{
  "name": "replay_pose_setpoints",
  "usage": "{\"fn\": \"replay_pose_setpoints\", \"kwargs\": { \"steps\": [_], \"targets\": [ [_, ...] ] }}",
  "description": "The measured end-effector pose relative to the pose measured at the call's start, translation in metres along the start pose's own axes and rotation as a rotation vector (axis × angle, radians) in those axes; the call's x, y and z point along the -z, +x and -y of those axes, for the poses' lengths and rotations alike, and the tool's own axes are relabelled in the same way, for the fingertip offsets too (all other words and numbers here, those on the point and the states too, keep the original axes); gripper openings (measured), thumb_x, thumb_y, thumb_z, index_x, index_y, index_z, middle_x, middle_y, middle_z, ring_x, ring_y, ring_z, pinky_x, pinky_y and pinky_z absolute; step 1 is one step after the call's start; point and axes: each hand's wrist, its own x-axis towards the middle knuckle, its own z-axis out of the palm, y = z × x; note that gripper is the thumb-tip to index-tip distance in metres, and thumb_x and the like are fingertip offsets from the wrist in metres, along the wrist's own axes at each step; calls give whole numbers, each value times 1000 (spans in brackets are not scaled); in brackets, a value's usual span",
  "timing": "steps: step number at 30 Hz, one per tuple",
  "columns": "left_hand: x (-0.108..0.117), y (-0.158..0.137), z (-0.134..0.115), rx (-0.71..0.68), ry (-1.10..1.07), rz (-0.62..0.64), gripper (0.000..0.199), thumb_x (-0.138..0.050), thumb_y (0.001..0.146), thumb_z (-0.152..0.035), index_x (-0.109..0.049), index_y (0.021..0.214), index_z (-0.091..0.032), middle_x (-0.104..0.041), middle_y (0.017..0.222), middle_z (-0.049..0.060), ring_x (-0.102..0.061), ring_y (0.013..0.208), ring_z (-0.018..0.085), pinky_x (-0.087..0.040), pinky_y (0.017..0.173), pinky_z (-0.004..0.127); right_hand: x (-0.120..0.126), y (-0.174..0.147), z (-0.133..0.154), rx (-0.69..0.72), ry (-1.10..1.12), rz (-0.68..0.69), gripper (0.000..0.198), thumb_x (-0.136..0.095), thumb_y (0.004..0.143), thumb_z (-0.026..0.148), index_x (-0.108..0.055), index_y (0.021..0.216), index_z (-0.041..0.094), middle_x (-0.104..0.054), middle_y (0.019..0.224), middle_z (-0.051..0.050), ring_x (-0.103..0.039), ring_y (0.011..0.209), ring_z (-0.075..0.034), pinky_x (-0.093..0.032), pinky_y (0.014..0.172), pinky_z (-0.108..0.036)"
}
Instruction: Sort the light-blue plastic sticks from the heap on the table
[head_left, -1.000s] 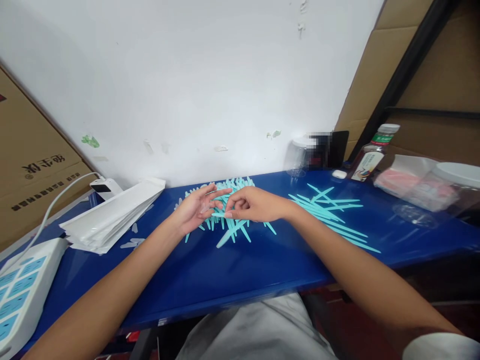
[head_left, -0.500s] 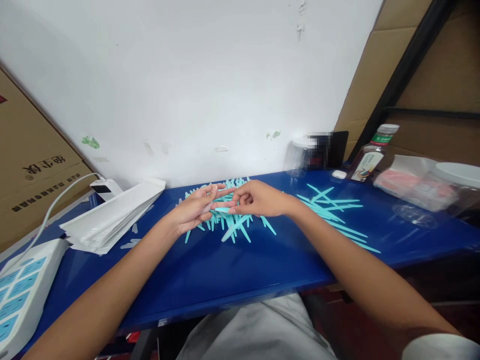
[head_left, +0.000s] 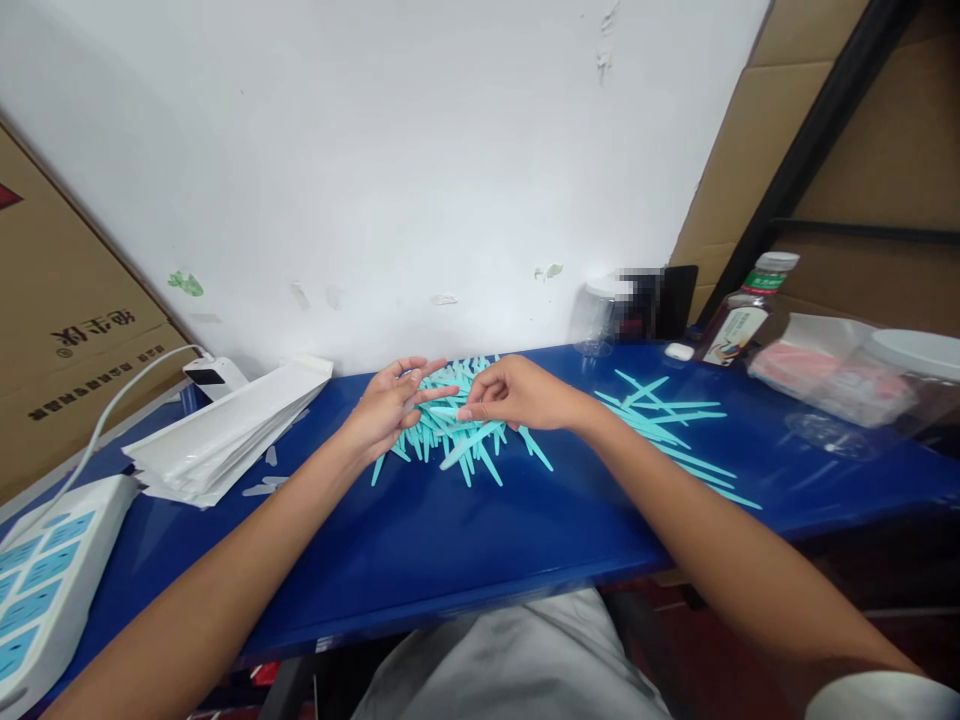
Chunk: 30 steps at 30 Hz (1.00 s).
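Over a loose pile of slim, tapered turquoise sticks [head_left: 480, 440], my two hands meet in front of the wall. My left hand [head_left: 386, 405] is palm-up, some fingers stretched out, with a pale piece showing by the thumb. A turquoise stick [head_left: 439, 411] reaches from it towards the right fingertips. My right hand [head_left: 510, 392] is closed in a pinch at that stick's end; its exact grip is partly hidden. Further right lies a second, looser group of turquoise sticks [head_left: 667, 420].
White paper sleeves [head_left: 225, 435], small translucent pieces [head_left: 264, 487] and a power strip [head_left: 64, 570] lie at left. A clear jar [head_left: 596, 320], a bottle [head_left: 742, 315] and a bag with pink contents [head_left: 832, 375] stand right. The blue table [head_left: 450, 550] meets the wall.
My left hand's fingers have drawn slightly left, away from my right fingers. More of the pile shows between the hands. The right hand has barely moved.
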Motion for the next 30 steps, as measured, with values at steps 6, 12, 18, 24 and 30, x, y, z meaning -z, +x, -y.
{"fn": "replay_pose_setpoints", "kwargs": {
  "steps": [6,12,18,24,30],
  "targets": [
    [-2,-4,-1,11,-9,94,34,-78,87,-16,-59,114,-19,-48,159,22,-73,115,34,-26,33,12,0,1,-2,21,-7,55,47,-68,89,60,-74,82,14,-49,56,5,-40,45,-7,-36,43,-22],
    [0,-5,-4,72,-16,210,39,-76,88,-14,-62,124,-20,-43,163,20,-63,133,32,-28,34,11,2,1,1,50,-52,42,49,-63,93,61,-71,77,15,-33,53,7,-30,45,-7,-29,44,-23],
    [8,-6,-14,138,-56,270,47,-75,90,-17,-61,135,-21,-48,158,24,-61,135,30,-29,35,10,-6,4,1,144,-118,-133,57,-67,89,65,-56,60,16,-33,55,6,-25,54,-8,-19,51,-27],
    [11,-8,-22,131,-9,261,45,-73,94,-26,-63,138,-22,-50,157,23,-74,100,16,-32,35,10,-16,8,-4,182,-213,-338,60,-66,88,69,-58,61,16,-45,56,3,-32,56,-9,-23,55,-28],
    [7,-13,-27,123,43,235,43,-74,93,-29,-67,136,-24,-51,157,21,-72,97,16,-32,36,11,-22,9,-8,226,-342,-483,55,-65,92,65,-67,67,16,-58,57,0,-42,56,-10,-27,58,-28]
  ]
}}
